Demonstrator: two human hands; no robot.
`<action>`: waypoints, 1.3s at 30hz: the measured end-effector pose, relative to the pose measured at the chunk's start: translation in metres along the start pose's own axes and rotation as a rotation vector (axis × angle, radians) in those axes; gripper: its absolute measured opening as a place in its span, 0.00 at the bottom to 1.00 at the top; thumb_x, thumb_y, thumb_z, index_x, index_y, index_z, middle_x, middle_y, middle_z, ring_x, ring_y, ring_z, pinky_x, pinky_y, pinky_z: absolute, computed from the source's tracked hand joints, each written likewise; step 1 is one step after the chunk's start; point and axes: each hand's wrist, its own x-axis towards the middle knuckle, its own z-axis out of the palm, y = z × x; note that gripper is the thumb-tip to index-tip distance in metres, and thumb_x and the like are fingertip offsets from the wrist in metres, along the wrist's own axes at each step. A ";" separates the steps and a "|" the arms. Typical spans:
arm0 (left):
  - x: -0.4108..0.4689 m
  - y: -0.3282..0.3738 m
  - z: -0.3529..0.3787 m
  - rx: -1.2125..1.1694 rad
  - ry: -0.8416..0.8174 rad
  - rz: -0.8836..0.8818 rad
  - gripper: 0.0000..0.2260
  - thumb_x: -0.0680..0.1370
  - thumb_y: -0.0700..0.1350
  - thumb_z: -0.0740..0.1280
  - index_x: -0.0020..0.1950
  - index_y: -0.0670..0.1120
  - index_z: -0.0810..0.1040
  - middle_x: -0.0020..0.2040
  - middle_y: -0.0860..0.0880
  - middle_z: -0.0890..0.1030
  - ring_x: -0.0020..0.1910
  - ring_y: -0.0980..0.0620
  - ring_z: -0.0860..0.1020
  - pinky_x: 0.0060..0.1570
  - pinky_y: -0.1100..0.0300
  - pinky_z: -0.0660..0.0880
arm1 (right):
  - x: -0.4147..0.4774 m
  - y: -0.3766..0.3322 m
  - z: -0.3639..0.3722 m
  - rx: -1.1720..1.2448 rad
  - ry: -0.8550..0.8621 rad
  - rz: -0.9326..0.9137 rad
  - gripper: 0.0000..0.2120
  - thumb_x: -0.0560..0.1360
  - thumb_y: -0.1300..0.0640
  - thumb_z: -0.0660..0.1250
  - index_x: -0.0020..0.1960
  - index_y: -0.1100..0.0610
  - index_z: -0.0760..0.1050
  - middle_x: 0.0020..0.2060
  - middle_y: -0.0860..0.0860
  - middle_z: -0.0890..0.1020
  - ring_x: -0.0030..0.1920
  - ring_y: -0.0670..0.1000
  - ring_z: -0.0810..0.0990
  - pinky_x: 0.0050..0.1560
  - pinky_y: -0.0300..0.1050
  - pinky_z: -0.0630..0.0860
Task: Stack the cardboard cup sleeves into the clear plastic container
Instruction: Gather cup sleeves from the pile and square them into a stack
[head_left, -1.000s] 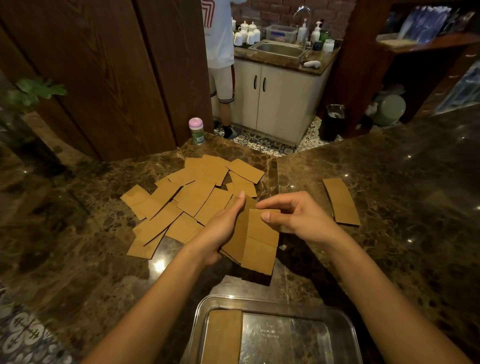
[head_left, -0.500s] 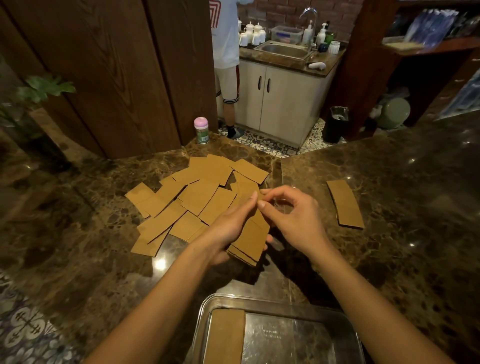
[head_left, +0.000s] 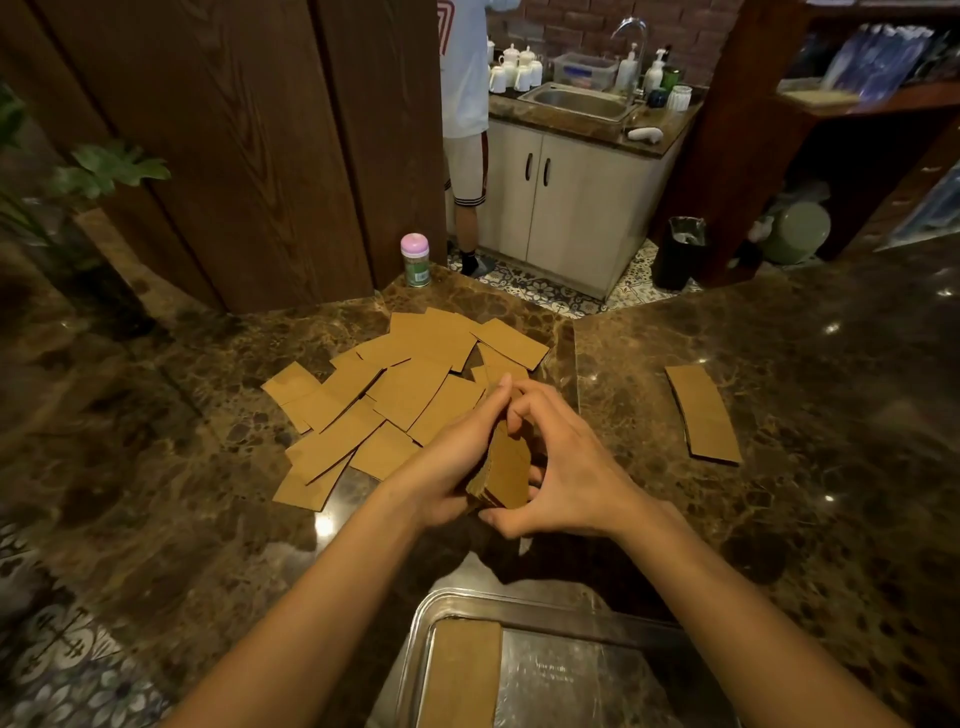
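Here, the left hand (head_left: 447, 467) and right hand (head_left: 571, 470) both clasp a small stack of sleeves (head_left: 506, 470) between them; loose sleeves (head_left: 400, 387) lie beyond the left hand, and the clear container (head_left: 545, 605) sits below both wrists.

Flat brown cardboard sleeves (head_left: 405, 387) lie scattered and overlapping on the bench (head_left: 182, 467), left of centre. A small bundle (head_left: 506, 467) stands on edge, gripped between the left hand (head_left: 447, 467) and right hand (head_left: 576, 478). A short stack (head_left: 702, 413) lies apart at the right. The clear container (head_left: 524, 605), nearest, holds a flat sleeve pile (head_left: 460, 675) along its left side.
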 end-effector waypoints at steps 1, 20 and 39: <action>-0.002 0.002 -0.002 0.010 -0.015 -0.006 0.28 0.80 0.65 0.64 0.66 0.44 0.79 0.46 0.43 0.85 0.44 0.44 0.83 0.42 0.54 0.81 | 0.002 -0.001 0.002 0.005 0.014 -0.002 0.35 0.58 0.42 0.84 0.55 0.50 0.67 0.72 0.48 0.69 0.72 0.50 0.69 0.66 0.53 0.74; -0.002 -0.005 -0.055 -0.085 0.198 0.100 0.18 0.77 0.54 0.75 0.58 0.42 0.81 0.39 0.45 0.81 0.32 0.48 0.79 0.34 0.55 0.78 | 0.029 0.003 0.040 -0.073 -0.234 0.175 0.57 0.59 0.35 0.83 0.77 0.50 0.55 0.82 0.51 0.50 0.84 0.54 0.47 0.80 0.48 0.54; 0.005 -0.024 -0.094 -0.062 0.519 0.091 0.15 0.79 0.51 0.73 0.59 0.41 0.79 0.40 0.44 0.83 0.32 0.48 0.79 0.36 0.55 0.79 | 0.043 0.000 0.054 -0.356 -0.389 0.799 0.43 0.67 0.42 0.83 0.71 0.59 0.67 0.66 0.58 0.78 0.67 0.61 0.77 0.63 0.54 0.78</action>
